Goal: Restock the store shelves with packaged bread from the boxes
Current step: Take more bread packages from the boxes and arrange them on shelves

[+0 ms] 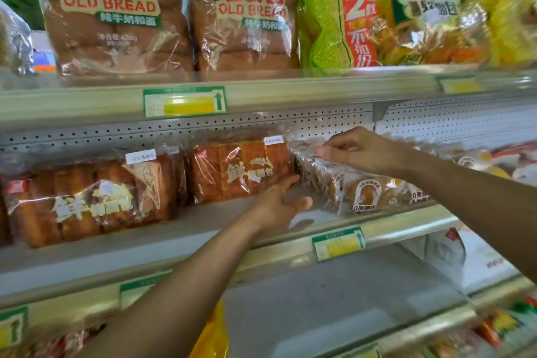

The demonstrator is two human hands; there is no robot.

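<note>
Your left hand [279, 203] reaches onto the middle grey metal shelf [203, 229], fingers spread and loosely curved against the lower right corner of an orange-brown sliced loaf in a clear plastic bag [241, 171]; the thumb hangs free above the bare shelf, so the hand is touching the pack and not gripping it. The loaf stands upright near the perforated white back panel [319, 122].

Your right hand [360, 151] comes in from the right, fingers bent, pinching the crinkled top of a clear bag of small round brown buns [360, 192] that sits just beside the loaf, the two packs touching or nearly so.

To the left on the same shelf lies a second clear-bagged brown loaf with white lettering [93, 200], closer to the shelf's front edge. On the shelf above stand two tall clear bags of dark brown bread marked "OLD BREAD" [113, 14] [247, 17], with a green and yellow packet [334, 23] to their right. Green-bordered yellow price tags [186, 102] [338, 244] are clipped to the shelf rails. The lower grey shelf [334, 293] holds a white pack [465, 253] at its right end.
</note>
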